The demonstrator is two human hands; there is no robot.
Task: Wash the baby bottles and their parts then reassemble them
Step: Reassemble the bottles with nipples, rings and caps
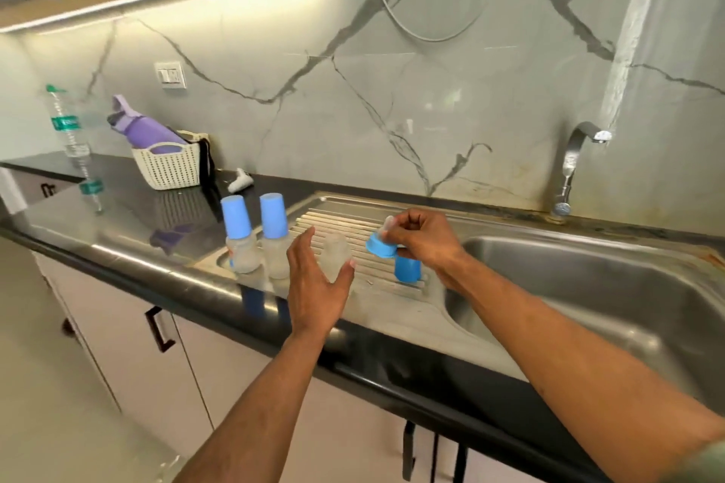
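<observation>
Two assembled baby bottles with blue caps (236,234) (274,235) stand side by side at the left end of the steel drainboard (337,218). My left hand (314,286) curls around a clear bottle body (336,256) that has no top, with thumb and fingers touching it. My right hand (421,241) holds a blue collar ring (379,247) with a clear nipple (389,223) pinched at its top, just above the drainboard. A blue cap (407,267) stands on the drainboard under my right hand, partly hidden.
The sink basin (588,286) lies to the right with a tap (576,165) behind it. On the dark counter at the left stand a cream basket (168,169) with a purple bottle (147,129), a clear water bottle (68,129) and a small white object (240,180).
</observation>
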